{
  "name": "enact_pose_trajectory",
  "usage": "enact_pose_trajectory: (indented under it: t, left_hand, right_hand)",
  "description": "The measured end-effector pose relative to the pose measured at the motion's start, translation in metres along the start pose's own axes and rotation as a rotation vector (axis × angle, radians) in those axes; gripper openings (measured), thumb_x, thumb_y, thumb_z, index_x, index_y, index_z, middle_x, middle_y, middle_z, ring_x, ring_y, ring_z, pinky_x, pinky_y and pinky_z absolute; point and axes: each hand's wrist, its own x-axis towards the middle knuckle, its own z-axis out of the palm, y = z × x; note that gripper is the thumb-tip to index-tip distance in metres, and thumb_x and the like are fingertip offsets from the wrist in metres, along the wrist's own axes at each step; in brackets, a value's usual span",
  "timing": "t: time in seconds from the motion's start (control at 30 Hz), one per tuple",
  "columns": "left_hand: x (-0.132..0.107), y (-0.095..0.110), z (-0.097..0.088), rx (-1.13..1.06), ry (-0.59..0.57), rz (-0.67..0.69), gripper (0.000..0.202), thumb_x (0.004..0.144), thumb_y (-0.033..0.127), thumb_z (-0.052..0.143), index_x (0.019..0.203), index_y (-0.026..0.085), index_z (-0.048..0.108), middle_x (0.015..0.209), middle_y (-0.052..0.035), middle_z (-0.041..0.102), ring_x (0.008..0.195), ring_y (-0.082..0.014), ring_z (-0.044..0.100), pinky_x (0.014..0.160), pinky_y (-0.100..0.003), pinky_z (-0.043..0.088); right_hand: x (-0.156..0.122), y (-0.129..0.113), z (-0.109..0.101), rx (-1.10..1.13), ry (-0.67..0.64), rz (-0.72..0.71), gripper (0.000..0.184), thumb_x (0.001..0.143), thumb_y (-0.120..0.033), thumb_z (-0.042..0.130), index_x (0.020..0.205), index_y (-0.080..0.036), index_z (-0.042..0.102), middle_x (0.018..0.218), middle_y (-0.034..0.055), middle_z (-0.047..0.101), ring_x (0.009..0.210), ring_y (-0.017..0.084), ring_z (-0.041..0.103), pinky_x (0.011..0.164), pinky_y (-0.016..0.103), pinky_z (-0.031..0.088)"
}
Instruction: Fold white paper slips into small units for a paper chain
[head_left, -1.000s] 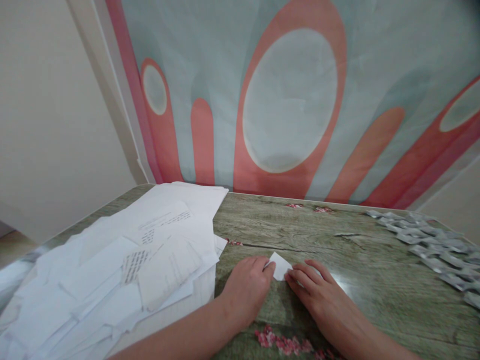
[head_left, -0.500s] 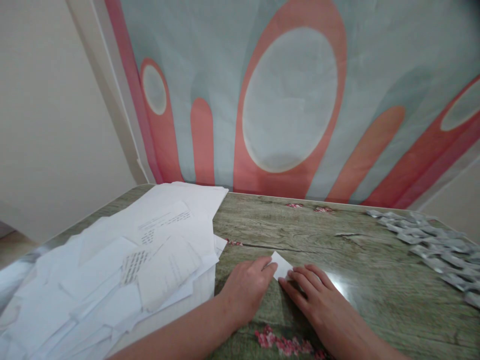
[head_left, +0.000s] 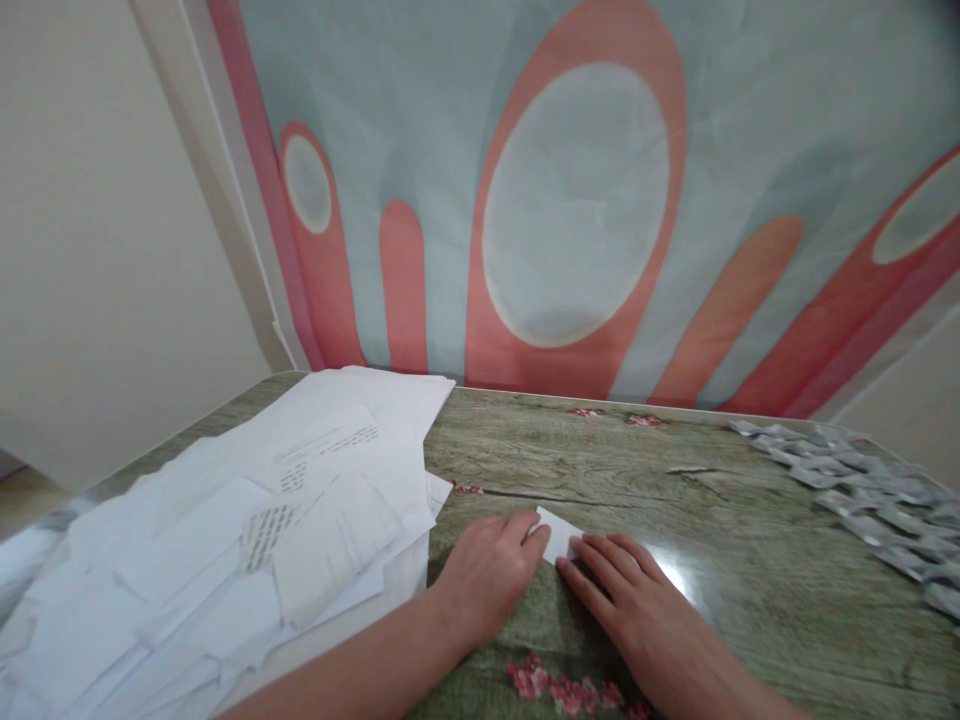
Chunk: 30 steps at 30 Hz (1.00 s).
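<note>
Two hands [head_left: 486,568] [head_left: 637,600], slip [head_left: 558,534] partly covered, papers [head_left: 217,560] cropped

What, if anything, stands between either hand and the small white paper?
Nothing visible: the left hand and right hand both touch the small white paper. The paper pile lies off to its left, the grey pieces off to its right.

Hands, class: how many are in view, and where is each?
2: the left hand at the left side of the small paper, and the right hand at its right side. Neither is fully hidden.
</note>
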Motion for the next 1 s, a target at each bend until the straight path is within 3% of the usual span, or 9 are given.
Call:
enact_pose_trajectory:
  t: [0.17, 0.33, 0.53, 0.73, 0.93, 1.0]
  left_hand:
    - [-0.001, 0.002, 0.005, -0.103, 0.041, -0.042, 0.032, 0.088, 0.013, 0.045, 0.118, 0.021, 0.05, 0.122, -0.0055, 0.054, 0.1, -0.0196, 0.058, 0.087, -0.034, 0.049]
    - [0.0, 0.0, 0.008, -0.203, 0.074, -0.06, 0.03, 0.087, 0.014, 0.046, 0.115, 0.02, 0.052, 0.121, -0.0046, 0.053, 0.105, -0.0181, 0.055, 0.091, -0.031, 0.046]
    - [0.001, -0.004, 0.012, -0.269, 0.11, -0.064, 0.032, 0.087, 0.012, 0.047, 0.117, 0.021, 0.051, 0.123, -0.0035, 0.052, 0.105, -0.0155, 0.055, 0.092, -0.028, 0.045]
    - [0.002, -0.005, 0.007, -0.104, 0.12, 0.004, 0.027, 0.089, 0.017, 0.047, 0.115, 0.019, 0.052, 0.122, -0.0055, 0.054, 0.101, -0.0191, 0.057, 0.087, -0.034, 0.047]
    - [0.003, -0.002, 0.003, 0.03, 0.104, 0.147, 0.014, 0.09, 0.017, 0.048, 0.099, 0.017, 0.058, 0.09, -0.0044, 0.065, 0.084, -0.0191, 0.062, 0.075, -0.033, 0.048]
    - [0.003, 0.0, 0.002, 0.043, 0.085, 0.164, 0.012, 0.089, 0.016, 0.049, 0.097, 0.016, 0.058, 0.088, -0.0042, 0.065, 0.084, -0.0186, 0.062, 0.075, -0.033, 0.048]
  right_hand:
    - [0.0, 0.005, -0.001, 0.06, -0.062, 0.005, 0.043, 0.079, -0.011, 0.055, 0.121, -0.017, 0.053, 0.128, 0.0072, 0.054, 0.108, 0.023, 0.051, 0.091, 0.04, 0.044]
    - [0.0, 0.007, -0.002, 0.124, -0.05, 0.008, 0.044, 0.076, -0.002, 0.045, 0.117, -0.013, 0.056, 0.118, 0.0107, 0.06, 0.104, 0.021, 0.054, 0.088, 0.037, 0.049]
    - [0.002, 0.004, -0.002, 0.106, -0.021, 0.005, 0.053, 0.072, 0.003, 0.039, 0.121, -0.012, 0.054, 0.119, 0.012, 0.06, 0.109, 0.023, 0.054, 0.088, 0.039, 0.051]
    - [0.001, 0.009, 0.003, 0.172, -0.019, 0.016, 0.049, 0.077, 0.0, 0.039, 0.121, -0.014, 0.056, 0.123, 0.0125, 0.058, 0.115, 0.022, 0.052, 0.093, 0.04, 0.048]
    - [0.005, 0.018, 0.0, 0.31, -0.076, 0.005, 0.047, 0.082, -0.001, 0.041, 0.123, -0.017, 0.055, 0.125, 0.0119, 0.057, 0.116, 0.021, 0.051, 0.097, 0.04, 0.044]
    - [0.007, 0.02, -0.003, 0.335, -0.095, 0.008, 0.047, 0.082, 0.0, 0.041, 0.123, -0.017, 0.055, 0.126, 0.0127, 0.055, 0.116, 0.021, 0.05, 0.097, 0.038, 0.045]
